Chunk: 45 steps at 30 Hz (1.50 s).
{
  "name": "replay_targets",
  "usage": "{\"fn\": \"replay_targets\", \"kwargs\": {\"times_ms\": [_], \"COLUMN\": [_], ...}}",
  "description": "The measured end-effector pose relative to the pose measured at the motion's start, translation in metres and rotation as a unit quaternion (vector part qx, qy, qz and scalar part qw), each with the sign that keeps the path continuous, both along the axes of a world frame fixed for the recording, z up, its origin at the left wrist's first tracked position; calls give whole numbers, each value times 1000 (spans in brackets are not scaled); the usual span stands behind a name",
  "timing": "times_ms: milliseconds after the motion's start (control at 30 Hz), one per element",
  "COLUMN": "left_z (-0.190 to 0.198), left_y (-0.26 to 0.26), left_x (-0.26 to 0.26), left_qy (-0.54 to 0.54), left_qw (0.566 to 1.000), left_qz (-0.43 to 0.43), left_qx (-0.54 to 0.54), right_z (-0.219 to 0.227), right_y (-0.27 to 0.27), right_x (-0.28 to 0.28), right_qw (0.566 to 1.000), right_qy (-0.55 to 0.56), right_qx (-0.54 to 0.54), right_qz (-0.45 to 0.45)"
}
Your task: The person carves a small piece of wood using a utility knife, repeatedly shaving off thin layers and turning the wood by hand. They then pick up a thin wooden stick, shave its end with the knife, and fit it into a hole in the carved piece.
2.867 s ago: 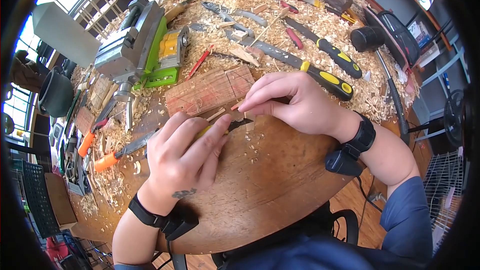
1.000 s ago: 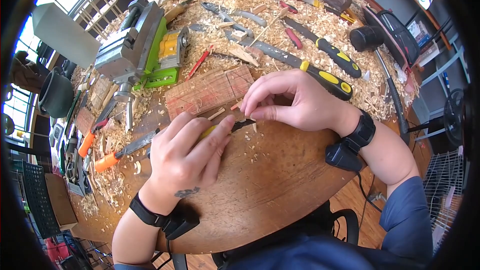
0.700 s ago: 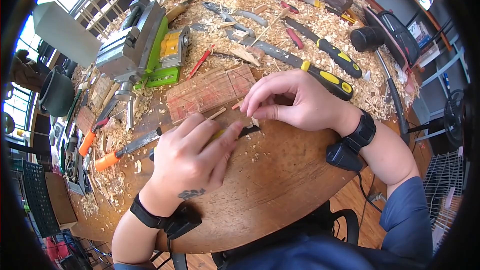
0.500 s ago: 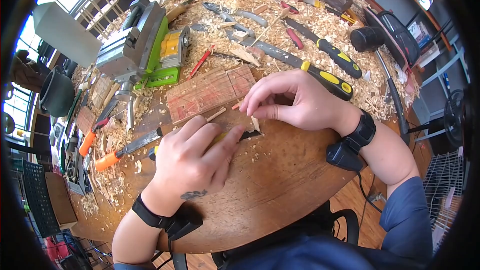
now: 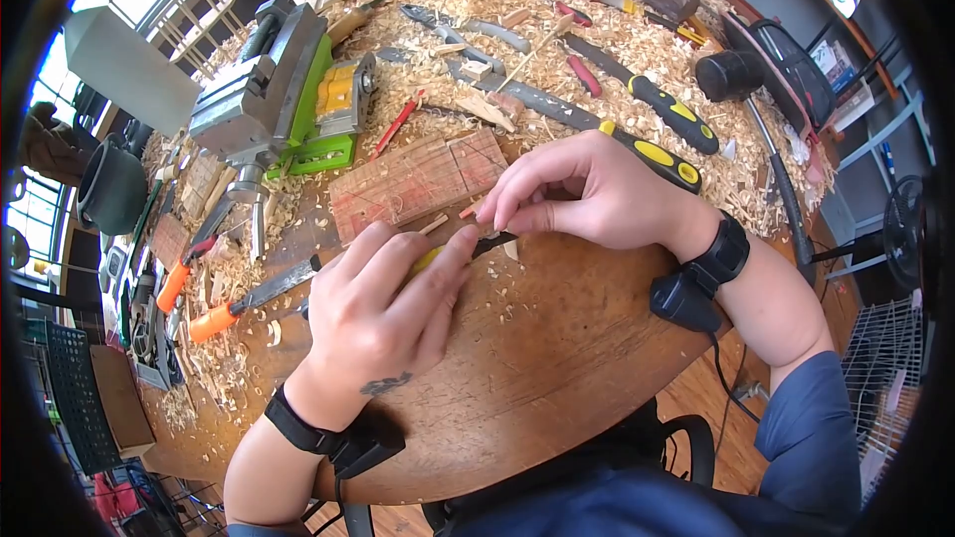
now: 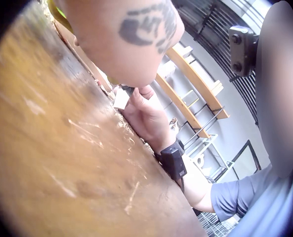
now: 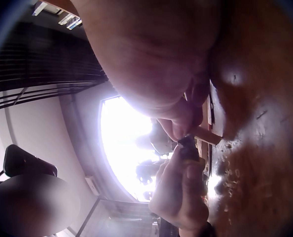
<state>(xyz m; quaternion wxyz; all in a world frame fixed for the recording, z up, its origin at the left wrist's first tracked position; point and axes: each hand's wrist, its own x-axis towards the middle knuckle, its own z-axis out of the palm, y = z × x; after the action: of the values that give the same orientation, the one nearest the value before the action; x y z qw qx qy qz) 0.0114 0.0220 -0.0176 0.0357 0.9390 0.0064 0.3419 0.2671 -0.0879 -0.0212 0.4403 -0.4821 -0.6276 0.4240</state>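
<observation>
My left hand (image 5: 383, 308) grips a knife with a yellow handle (image 5: 428, 260); its dark blade (image 5: 492, 243) points right, toward the fingertips of my right hand (image 5: 597, 194). Between thumb and fingers my right hand pinches a small piece of wood, mostly hidden by the fingers. A pale shaving (image 5: 511, 250) lies beside the blade. In the left wrist view a pale flake (image 6: 120, 98) shows where the hands meet. The right wrist view has the dark blade (image 7: 188, 148) against a wooden piece (image 7: 207, 136) by my right fingertips.
A reddish wooden block (image 5: 418, 184) lies just beyond the hands. Behind it are wood shavings, a large file with a yellow-black handle (image 5: 657, 157) and a red pencil-like stick (image 5: 398, 126). A vise (image 5: 239, 104) stands at the left, orange-handled chisels (image 5: 212, 322) nearer.
My left hand drew back down and to the left with the knife, then moved up again, bringing the blade against the right fingertips. My right hand has barely moved.
</observation>
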Motion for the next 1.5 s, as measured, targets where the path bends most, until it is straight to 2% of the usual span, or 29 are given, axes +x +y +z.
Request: {"fn": "replay_targets", "kwargs": {"times_ms": [133, 233, 300, 633, 933, 1000, 1100, 1267, 1433, 1500], "left_z": [-1, 3, 6, 8, 6, 6, 5, 5, 9, 3], "left_y": [-2, -9, -12, -10, -11, -15, -13, -13, -11, -5], "left_x": [1, 0, 0, 0, -1, -1, 1, -3, -4, -3], "left_qy": [3, 56, 77, 20, 49, 94, 68, 63, 46, -1], "left_qw": [1000, 998, 997, 1000, 998, 995, 997, 998, 999, 999], "left_qz": [5, 7, 3, 12, 11, 22, 12, 11, 22, 24], "left_qx": [-17, -19, 16, -12, -36, -29, 16, -3, -11, 36], "right_z": [-3, -3, 0, -3, -3, -3, -2, -5, -7, -9], "right_y": [1, 2, 1, 2, 3, 3, 3, 3, 3, 3], "right_x": [0, 2, 1, 1, 2, 3, 3, 2, -1, -2], "right_qw": [999, 999, 999, 998, 998, 998, 998, 998, 999, 998], "right_qy": [48, 39, 37, 66, 58, 59, 61, 61, -4, -8], "right_qx": [7, 10, 2, -4, 0, -1, -5, 10, 48, 60], "right_qz": [-1, 3, 4, 13, 20, 22, 23, 18, -10, -16]}}
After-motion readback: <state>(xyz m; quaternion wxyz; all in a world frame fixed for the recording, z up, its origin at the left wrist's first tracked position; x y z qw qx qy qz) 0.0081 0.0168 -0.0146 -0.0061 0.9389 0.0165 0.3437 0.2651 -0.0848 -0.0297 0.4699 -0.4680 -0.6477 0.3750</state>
